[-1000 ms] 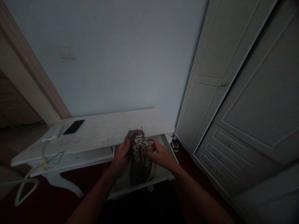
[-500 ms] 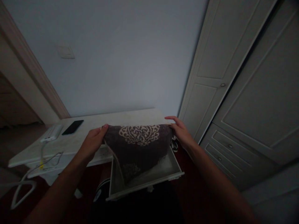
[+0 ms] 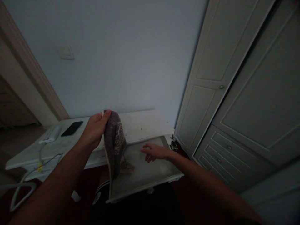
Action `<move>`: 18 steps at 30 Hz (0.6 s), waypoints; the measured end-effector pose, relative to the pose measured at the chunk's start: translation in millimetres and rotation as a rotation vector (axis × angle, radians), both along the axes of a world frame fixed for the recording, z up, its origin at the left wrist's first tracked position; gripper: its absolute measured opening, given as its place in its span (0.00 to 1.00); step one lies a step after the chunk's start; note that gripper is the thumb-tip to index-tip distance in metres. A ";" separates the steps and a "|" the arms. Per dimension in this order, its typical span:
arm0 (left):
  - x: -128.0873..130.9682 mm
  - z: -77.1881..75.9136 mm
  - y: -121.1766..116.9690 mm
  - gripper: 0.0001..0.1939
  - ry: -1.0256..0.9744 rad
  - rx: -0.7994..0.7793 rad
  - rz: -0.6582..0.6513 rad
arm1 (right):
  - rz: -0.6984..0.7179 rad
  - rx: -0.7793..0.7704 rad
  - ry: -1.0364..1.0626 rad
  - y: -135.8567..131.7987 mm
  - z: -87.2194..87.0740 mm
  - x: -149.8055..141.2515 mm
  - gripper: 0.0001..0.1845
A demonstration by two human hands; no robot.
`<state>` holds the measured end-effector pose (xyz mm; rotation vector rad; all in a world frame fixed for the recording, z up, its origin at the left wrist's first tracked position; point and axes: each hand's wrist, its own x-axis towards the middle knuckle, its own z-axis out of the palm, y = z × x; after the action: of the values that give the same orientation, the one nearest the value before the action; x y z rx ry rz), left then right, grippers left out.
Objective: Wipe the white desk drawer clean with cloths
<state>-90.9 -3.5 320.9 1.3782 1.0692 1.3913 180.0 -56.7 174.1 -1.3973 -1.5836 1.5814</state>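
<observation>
My left hand (image 3: pixel 95 129) is closed on the top edge of a dark cloth with a pale ornamental pattern (image 3: pixel 114 143). The cloth hangs down from it, its lower end resting in the open white drawer (image 3: pixel 150 178) of a low white desk (image 3: pixel 140 125). My right hand (image 3: pixel 153 152) hovers over the drawer's inside with fingers stretched out and apart, holding nothing, a short way right of the hanging cloth.
A black phone (image 3: pixel 72 128) and a white power bank (image 3: pixel 50 135) with a cable (image 3: pixel 44 157) lie on the desk's left part. A tall white wardrobe (image 3: pixel 236 93) with drawers stands at the right. A wall switch (image 3: pixel 66 53) is on the pale wall. The floor is dark red.
The cloth went from bunched between both hands to spread wide, and now hangs from my left hand alone. My right hand let go and dropped over the drawer.
</observation>
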 end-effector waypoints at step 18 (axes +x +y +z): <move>-22.4 10.3 -10.2 0.30 -0.016 -0.022 -0.145 | -0.520 0.215 0.957 -20.0 30.5 -23.5 0.48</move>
<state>-113.4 -13.8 331.2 1.3980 0.9520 1.2790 156.5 -76.7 204.6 -0.6534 -0.7062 1.3647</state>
